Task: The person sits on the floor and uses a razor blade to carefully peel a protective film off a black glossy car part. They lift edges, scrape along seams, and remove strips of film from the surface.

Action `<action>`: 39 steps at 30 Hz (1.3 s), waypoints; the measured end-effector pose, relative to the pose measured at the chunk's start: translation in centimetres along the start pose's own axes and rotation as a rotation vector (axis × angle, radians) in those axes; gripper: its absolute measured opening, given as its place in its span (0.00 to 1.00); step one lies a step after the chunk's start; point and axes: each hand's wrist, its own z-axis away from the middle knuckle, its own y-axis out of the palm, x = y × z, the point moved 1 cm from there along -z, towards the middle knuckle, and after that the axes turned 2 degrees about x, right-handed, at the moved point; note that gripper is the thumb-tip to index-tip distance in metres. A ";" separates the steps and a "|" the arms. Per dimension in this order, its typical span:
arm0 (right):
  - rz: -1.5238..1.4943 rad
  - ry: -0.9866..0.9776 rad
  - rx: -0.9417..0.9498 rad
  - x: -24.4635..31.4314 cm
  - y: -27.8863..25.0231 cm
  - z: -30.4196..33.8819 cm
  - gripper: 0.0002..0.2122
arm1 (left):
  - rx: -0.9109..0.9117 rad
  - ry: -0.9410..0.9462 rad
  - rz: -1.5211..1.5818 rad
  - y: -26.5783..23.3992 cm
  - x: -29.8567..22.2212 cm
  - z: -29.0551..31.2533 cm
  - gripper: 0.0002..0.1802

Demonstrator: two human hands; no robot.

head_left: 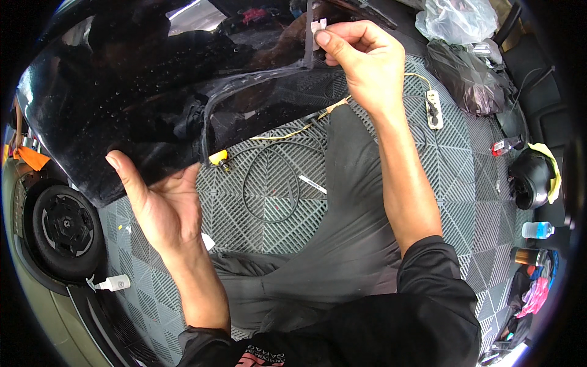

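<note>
A large glossy black panel [122, 116], dotted with water droplets, spans the upper left. A greyish, translucent strip [251, 79] curves along it and turns upward near my right hand. My right hand [367, 58] pinches a small pale flat piece with a notched top [317, 33] between thumb and fingers, against the panel beside the strip. Its exact kind is unclear. My left hand [168, 211] grips the panel's near lower edge, thumb over the front. Its other fingers are partly hidden behind the panel.
Grey grated tiles [293, 226] cover the floor. A black cable [244, 196] lies coiled below the panel; a power strip [433, 110] is farther right. A wheel [66, 223] and a white spray bottle [113, 283] are at left. Bags [468, 73], a black helmet-like object [531, 177] and a bottle [538, 230] line the right.
</note>
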 end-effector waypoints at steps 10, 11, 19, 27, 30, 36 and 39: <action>0.005 0.006 0.038 -0.3 0.1 0.1 0.08 | 0.061 -0.029 0.054 -0.5 -0.6 -0.3 0.28; 0.007 0.003 0.044 -0.2 0.1 0.1 0.08 | 0.048 -0.023 0.053 -0.5 -0.5 -0.3 0.28; 0.063 0.009 0.029 -0.3 -0.1 0.1 0.07 | 0.018 -0.001 0.034 0.0 -0.2 0.0 0.29; 0.061 -0.015 0.043 -0.5 -0.3 0.1 0.07 | -0.020 0.032 0.015 0.4 0.0 0.1 0.28; 0.057 -0.014 0.052 -0.5 -0.3 0.1 0.07 | -0.024 0.004 0.008 0.5 -0.1 0.1 0.28; 0.071 -0.016 0.069 -0.5 -0.3 0.3 0.06 | -0.024 0.006 0.006 0.3 -0.1 0.0 0.29; 0.060 -0.014 0.077 -0.4 -0.3 0.3 0.06 | -0.054 0.002 -0.010 0.2 -0.1 -0.1 0.29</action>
